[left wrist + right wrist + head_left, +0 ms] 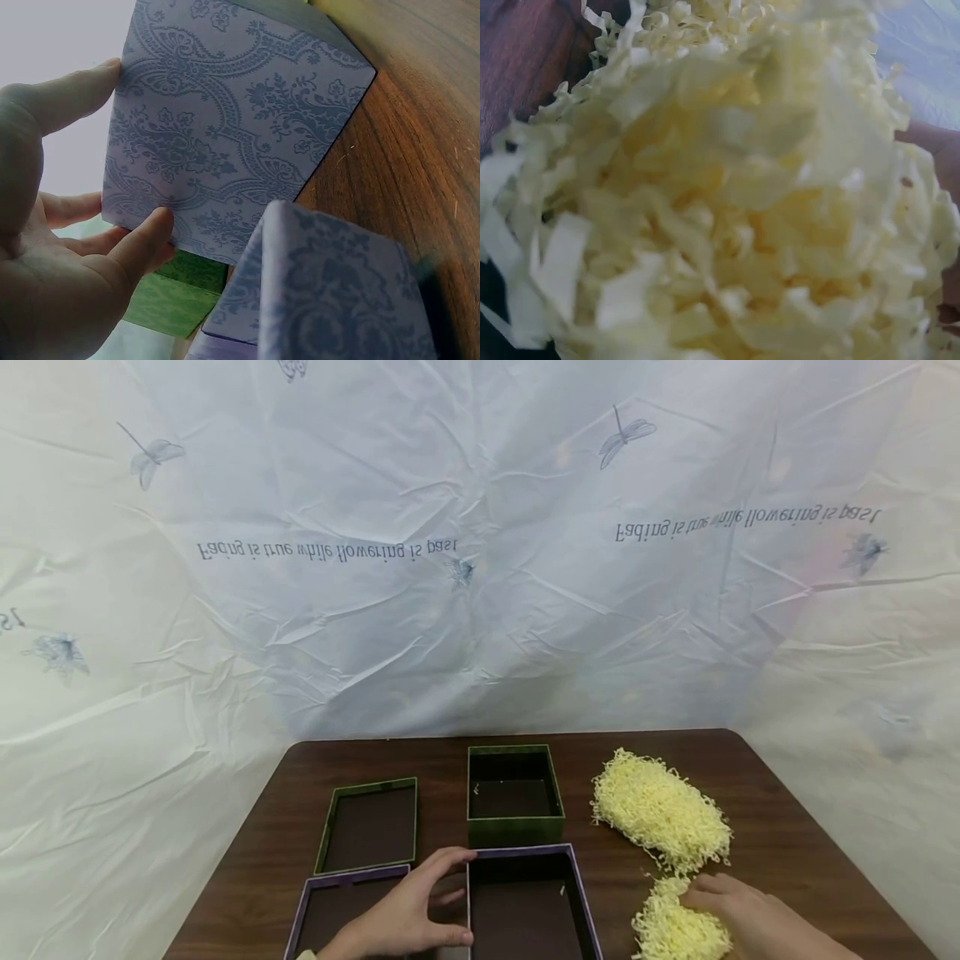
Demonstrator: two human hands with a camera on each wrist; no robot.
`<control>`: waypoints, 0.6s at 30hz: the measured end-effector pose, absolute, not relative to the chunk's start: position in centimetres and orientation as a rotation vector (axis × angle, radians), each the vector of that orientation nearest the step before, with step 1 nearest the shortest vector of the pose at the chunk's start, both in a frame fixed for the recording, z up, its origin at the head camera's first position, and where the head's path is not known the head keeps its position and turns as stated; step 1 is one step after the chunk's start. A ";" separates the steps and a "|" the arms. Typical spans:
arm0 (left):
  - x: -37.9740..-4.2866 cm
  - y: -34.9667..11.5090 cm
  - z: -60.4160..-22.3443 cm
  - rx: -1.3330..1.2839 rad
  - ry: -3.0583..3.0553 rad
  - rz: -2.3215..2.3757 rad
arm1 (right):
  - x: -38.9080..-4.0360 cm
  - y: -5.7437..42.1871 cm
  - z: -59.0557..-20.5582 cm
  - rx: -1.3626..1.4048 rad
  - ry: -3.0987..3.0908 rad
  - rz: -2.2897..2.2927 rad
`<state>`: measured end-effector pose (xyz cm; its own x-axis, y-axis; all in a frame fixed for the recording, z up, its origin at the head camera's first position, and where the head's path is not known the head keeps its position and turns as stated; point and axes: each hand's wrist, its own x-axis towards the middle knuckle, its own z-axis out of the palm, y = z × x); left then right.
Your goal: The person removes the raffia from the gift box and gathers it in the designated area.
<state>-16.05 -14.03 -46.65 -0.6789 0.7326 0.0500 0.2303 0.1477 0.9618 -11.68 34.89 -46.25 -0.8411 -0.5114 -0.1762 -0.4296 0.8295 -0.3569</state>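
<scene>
A purple-edged box (528,910) stands open-topped near the front middle, with a small pale shred on its inner wall. My left hand (408,906) touches its left side, thumb and index tip spread along the rim. In the left wrist view, fingers of the left hand (75,262) rest against the patterned side wall (217,127). On the right, my right hand (742,914) grips a clump of yellow shredded paper (675,931); its fingertips are hidden in the shreds. The clump (727,262) fills most of the right wrist view.
A larger pile of yellow shredded paper (660,810) lies behind the clump. Beyond the purple box stands a green box (517,831). To the left lie a shallow green-edged lid (372,827) and a purple-edged lid (333,910). White printed sheeting (480,610) surrounds the brown table (442,756).
</scene>
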 end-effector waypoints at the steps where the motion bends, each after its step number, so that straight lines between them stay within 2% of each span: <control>1: -16.1 -14.0 -46.6 0.921 2.000 1.551 | -11.7 34.9 -46.2 -0.730 2.750 -0.441; 11: -16.4 -14.1 -46.4 0.977 2.043 1.486 | -11.3 34.9 -45.0 -0.715 2.687 -0.480; 18: -16.7 -14.9 -45.5 1.085 2.257 1.277 | -11.2 34.7 -43.1 -0.765 2.739 -0.438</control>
